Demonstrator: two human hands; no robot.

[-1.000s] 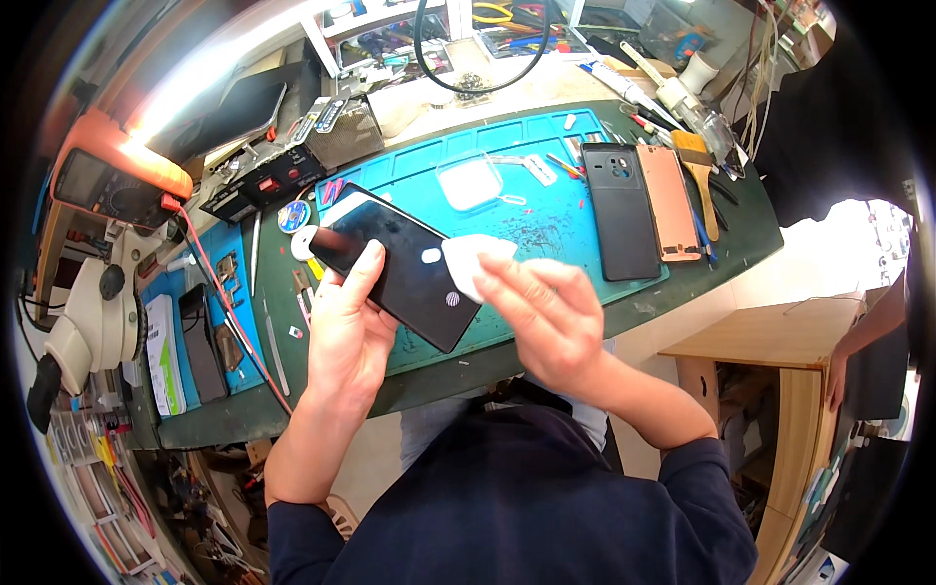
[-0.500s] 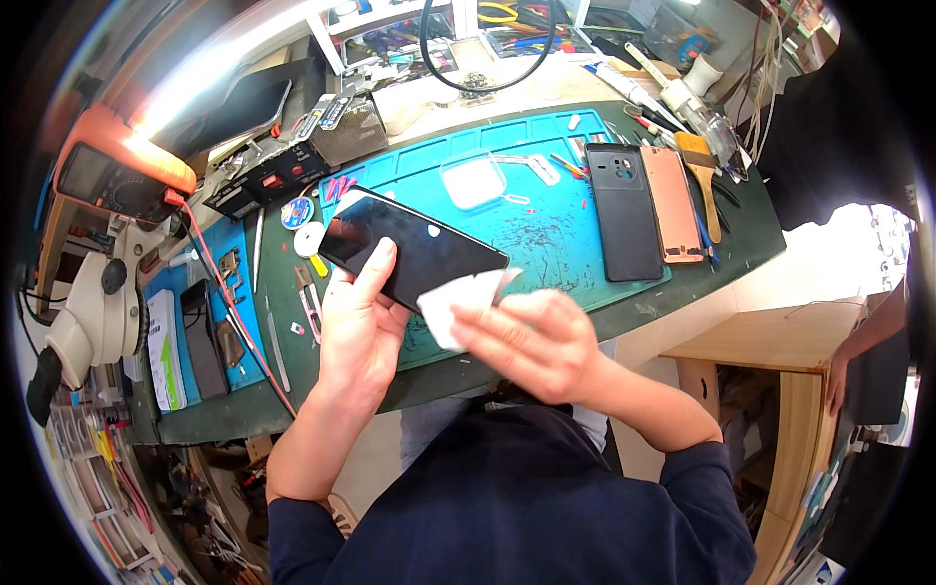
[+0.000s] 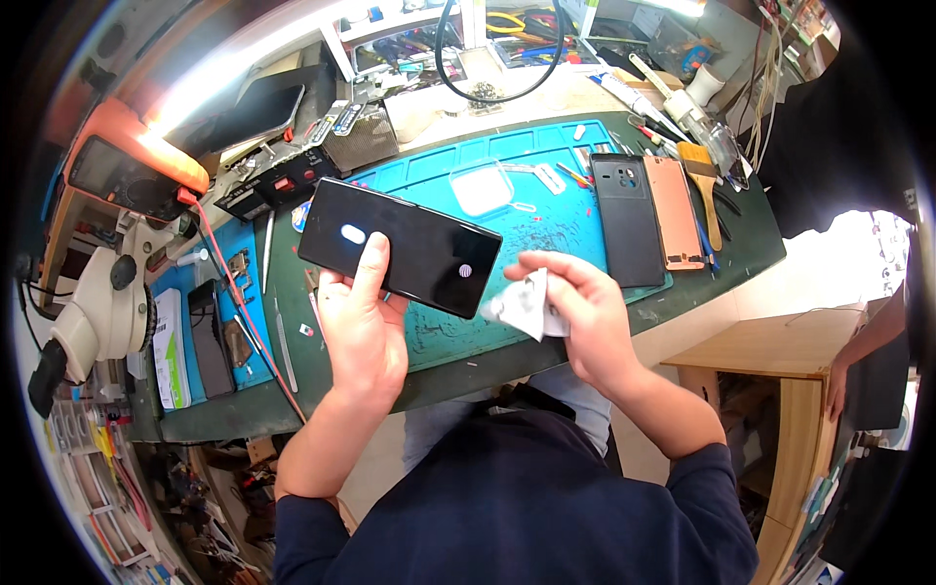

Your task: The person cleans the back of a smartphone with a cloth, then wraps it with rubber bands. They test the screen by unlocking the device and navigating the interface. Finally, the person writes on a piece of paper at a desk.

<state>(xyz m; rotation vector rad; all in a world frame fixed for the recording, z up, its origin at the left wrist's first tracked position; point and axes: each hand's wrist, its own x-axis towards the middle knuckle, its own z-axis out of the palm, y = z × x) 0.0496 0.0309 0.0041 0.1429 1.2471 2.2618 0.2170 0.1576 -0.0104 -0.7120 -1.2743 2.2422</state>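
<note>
A black smartphone rests in my left hand, the thumb laid over its long near edge and the fingers behind it. Its glossy screen faces up, with a small round pale icon near the right end and a light reflection near the left. Just right of the phone, and apart from it, my right hand pinches a crumpled white wipe between thumb and fingers. Both hands are raised over the near part of a blue work mat.
A black phone case, a copper-coloured phone panel and a wooden brush lie at the right. A clear plastic box sits behind the phone. An orange multimeter stands left, its red lead crossing the bench. Someone's arm is at far right.
The wipe has come off the phone's right end, and my right hand has moved right and turned. The phone has shifted slightly left and its screen faces up more squarely.
</note>
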